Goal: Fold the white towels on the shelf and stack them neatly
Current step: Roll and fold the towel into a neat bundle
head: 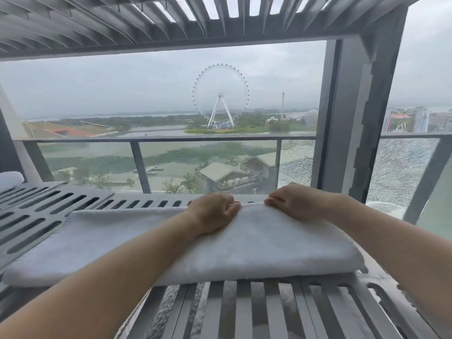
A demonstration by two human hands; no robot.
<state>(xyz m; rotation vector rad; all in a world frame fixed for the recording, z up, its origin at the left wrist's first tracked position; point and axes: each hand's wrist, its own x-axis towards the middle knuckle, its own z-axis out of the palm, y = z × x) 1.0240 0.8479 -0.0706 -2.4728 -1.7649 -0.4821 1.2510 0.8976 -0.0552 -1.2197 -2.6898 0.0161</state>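
A white towel (256, 243) lies folded lengthwise across the grey slatted shelf (36, 216), its long edge facing me. My left hand (215, 211) grips the towel's far edge near the middle, fingers curled over the fabric. My right hand (293, 200) pinches the same far edge a little to the right, fingers curled down on it. Both hands sit close together at the back of the towel. A second white towel (9, 179) shows rolled or folded at the far left edge of the shelf.
Another slatted shelf (122, 20) hangs overhead. Behind the shelf is a window with a glass railing (171, 139) and a dark upright frame post (354, 118) at the right. More white fabric shows through the slats below (195, 311).
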